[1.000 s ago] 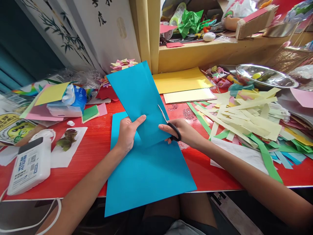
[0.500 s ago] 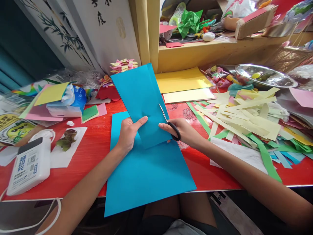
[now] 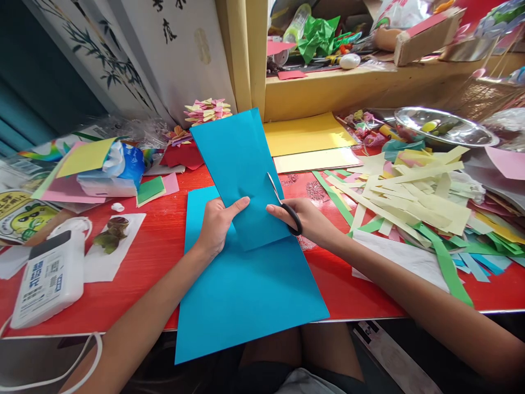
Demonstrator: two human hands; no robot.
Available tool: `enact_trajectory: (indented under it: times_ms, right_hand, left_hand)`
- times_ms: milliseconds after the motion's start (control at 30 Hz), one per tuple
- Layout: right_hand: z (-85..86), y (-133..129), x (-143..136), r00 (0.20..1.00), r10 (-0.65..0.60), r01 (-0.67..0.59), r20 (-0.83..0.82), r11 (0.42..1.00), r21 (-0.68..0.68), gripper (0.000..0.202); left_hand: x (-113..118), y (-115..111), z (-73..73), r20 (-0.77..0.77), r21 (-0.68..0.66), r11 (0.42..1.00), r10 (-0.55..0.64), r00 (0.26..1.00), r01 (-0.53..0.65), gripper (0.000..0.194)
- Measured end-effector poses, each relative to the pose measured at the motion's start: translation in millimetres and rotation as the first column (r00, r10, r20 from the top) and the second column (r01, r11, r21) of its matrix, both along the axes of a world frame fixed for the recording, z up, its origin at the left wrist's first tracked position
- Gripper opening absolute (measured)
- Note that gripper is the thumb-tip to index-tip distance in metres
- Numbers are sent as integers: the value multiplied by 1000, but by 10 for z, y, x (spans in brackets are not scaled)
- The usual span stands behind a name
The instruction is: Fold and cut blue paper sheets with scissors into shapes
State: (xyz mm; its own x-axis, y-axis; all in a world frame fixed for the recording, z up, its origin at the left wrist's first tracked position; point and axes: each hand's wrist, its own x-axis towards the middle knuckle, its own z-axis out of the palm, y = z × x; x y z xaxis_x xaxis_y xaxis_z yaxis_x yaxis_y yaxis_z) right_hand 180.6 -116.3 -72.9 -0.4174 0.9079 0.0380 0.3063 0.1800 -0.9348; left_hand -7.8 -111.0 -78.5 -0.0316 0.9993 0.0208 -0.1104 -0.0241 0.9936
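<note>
A folded blue paper (image 3: 235, 158) is raised at a slant, its lower left edge pinched by my left hand (image 3: 217, 224) with the thumb on top. My right hand (image 3: 301, 216) is closed on black-handled scissors (image 3: 274, 186), whose blade lies over the right part of the raised paper. The right thumb rests near the paper's face, and the other fingers are partly behind it. Underneath, a large blue sheet (image 3: 250, 301) lies on the red table (image 3: 156, 224) and hangs past its front edge.
Paper strips (image 3: 426, 202) are heaped at right, near a metal bowl (image 3: 447, 128). Yellow sheets (image 3: 307, 134) lie at the back. On the left are a tissue pack (image 3: 110, 172), a white device (image 3: 51, 282) and a leaf on white paper (image 3: 110, 235).
The raised blue paper has shifted slightly to the right, with my left hand moving along a little. My right hand and the scissors have barely moved.
</note>
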Motion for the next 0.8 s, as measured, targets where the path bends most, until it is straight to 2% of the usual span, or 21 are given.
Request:
enact_trajectory:
  times_ms: [200,367,600,800]
  right_hand:
    - [-4,8,3,1000,-1,1,-13,1000,11,53]
    - [9,-2,7,999,-8,5,-37,998,-68,52]
    - [-22,15,13,1000,1,-1,-24,1000,2,53]
    - [-2,20,15,999,-28,27,-18,999,-33,55]
  left_hand:
    - [9,2,5,38,-3,1000,3,999,-3,25]
    - [42,-31,27,53,-13,997,-81,995,81,29]
    - [37,-32,9,41,-27,996,-88,995,89,28]
    - [28,-35,-5,23,-30,993,-116,993,117,24]
